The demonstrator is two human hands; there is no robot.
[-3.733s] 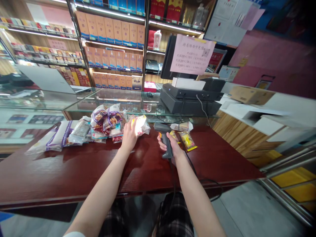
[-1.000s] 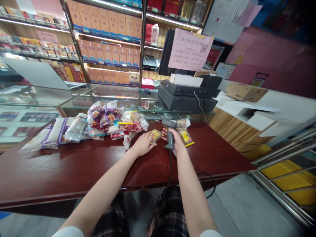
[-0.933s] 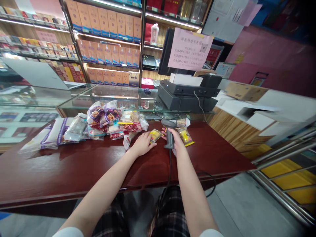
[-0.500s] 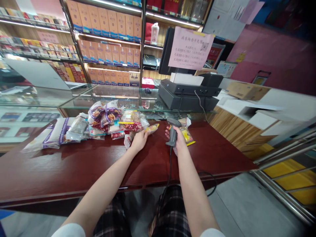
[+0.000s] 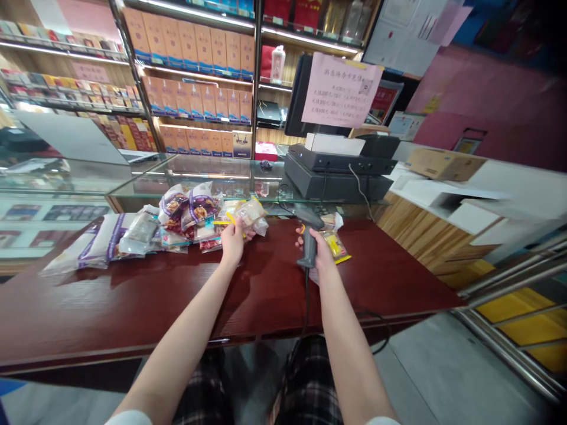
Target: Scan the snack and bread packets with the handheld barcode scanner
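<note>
My left hand (image 5: 234, 241) grips the edge of a clear snack packet with yellow trim (image 5: 248, 212), raised at the right end of a pile of bagged snacks. My right hand (image 5: 321, 248) is wrapped round the handle of a grey barcode scanner (image 5: 309, 239), its head up and its cable hanging toward me. Just right of the scanner lies another yellow-edged packet (image 5: 336, 246) on the dark red table (image 5: 274, 289). Purple-and-white snack bags (image 5: 201, 200) sit on top of the pile, left of my left hand.
More white-and-purple bags (image 5: 108, 236) lie at the table's left. Behind stand a glass display counter (image 5: 195, 168) and a black cash drawer (image 5: 336, 177) under a monitor with a pink notice (image 5: 341, 88). Metal railings (image 5: 509, 283) are at the right. The scanner cable (image 5: 305, 307) crosses the table's front edge.
My left hand has lifted the packet and moved slightly left; the packet now shows its broad clear face. My right hand keeps hold of the scanner in nearly the same place.
</note>
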